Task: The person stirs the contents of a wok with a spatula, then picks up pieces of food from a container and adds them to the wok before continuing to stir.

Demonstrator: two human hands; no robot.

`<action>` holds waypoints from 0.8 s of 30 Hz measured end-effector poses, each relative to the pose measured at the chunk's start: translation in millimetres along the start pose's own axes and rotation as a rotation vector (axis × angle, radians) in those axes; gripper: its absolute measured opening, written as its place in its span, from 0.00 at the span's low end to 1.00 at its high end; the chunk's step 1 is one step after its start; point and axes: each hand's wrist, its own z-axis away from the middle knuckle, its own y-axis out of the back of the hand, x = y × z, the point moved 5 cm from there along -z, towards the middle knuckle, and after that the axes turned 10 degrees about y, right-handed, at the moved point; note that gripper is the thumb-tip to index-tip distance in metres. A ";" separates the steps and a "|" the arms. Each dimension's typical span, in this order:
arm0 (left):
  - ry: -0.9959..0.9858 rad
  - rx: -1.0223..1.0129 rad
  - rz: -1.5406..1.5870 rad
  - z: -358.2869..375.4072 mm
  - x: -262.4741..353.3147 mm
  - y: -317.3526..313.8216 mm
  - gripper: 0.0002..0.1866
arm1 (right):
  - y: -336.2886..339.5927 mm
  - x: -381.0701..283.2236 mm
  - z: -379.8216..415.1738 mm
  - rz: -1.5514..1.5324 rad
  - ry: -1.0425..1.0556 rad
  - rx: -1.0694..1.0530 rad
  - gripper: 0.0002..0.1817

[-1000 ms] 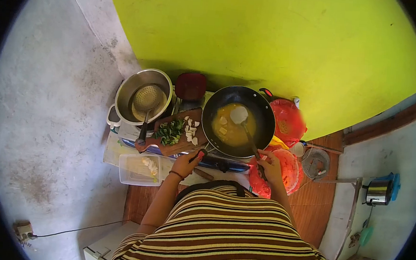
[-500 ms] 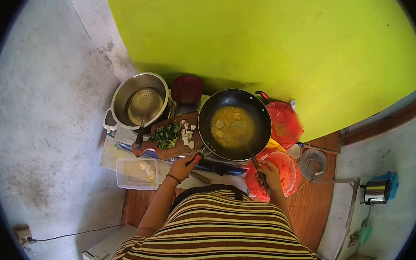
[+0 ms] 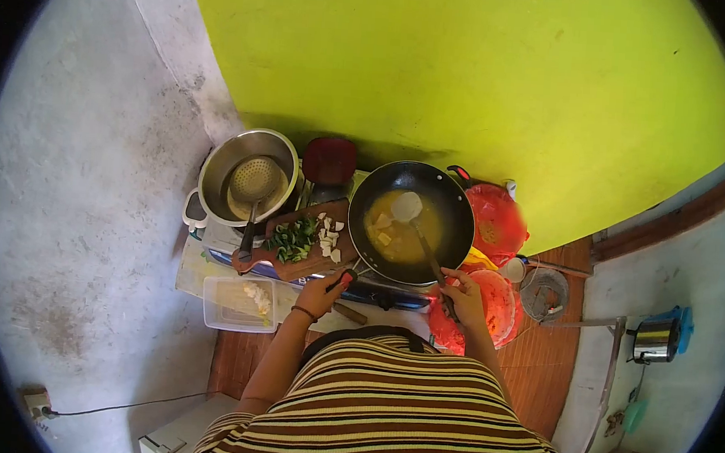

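A black wok (image 3: 452, 253) stands on the stove, with yellow-brown broth and several pale chunks (image 3: 384, 237) inside. My left hand (image 3: 323, 294) is closed around the wok's black and red handle (image 3: 344, 281). In my right hand (image 3: 463, 299) is the dark handle of a ladle (image 3: 407, 207), whose round bowl is at the broth's surface towards the far side of the wok. Left of the wok lies a wooden cutting board (image 3: 294, 265) bearing chopped green leaves (image 3: 293, 239) and white cut pieces (image 3: 329, 235).
A steel pot (image 3: 207, 185) with a skimmer (image 3: 255, 179) in it stands at the left. A clear plastic container (image 3: 223, 305) sits near the front edge, close to a wooden handle (image 3: 350, 313). Red plastic basins (image 3: 496, 214) are at the right. A green wall (image 3: 471, 75) rises behind.
The ladle's bowl has risen from within the broth to its surface and moved towards the far side. My right hand has shifted slightly up and left. My left hand keeps its hold.
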 end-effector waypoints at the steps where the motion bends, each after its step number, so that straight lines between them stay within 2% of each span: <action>1: -0.002 0.001 -0.008 -0.7 0.0 0.1 0.24 | 3.6 1.1 0.8 0.008 0.008 0.005 0.18; 8: -0.013 -0.020 -0.012 -3.5 -3.2 -1.3 0.23 | 25.3 22.4 13.5 0.031 -0.079 0.072 0.17; 20: 0.004 -0.011 0.002 -5.9 -8.3 -2.9 0.25 | 25.6 8.5 16.4 -0.079 -0.170 0.096 0.15; 24: 0.024 -0.016 0.007 -1.3 -2.7 -1.5 0.24 | 17.3 -0.4 7.1 -0.090 -0.119 0.041 0.15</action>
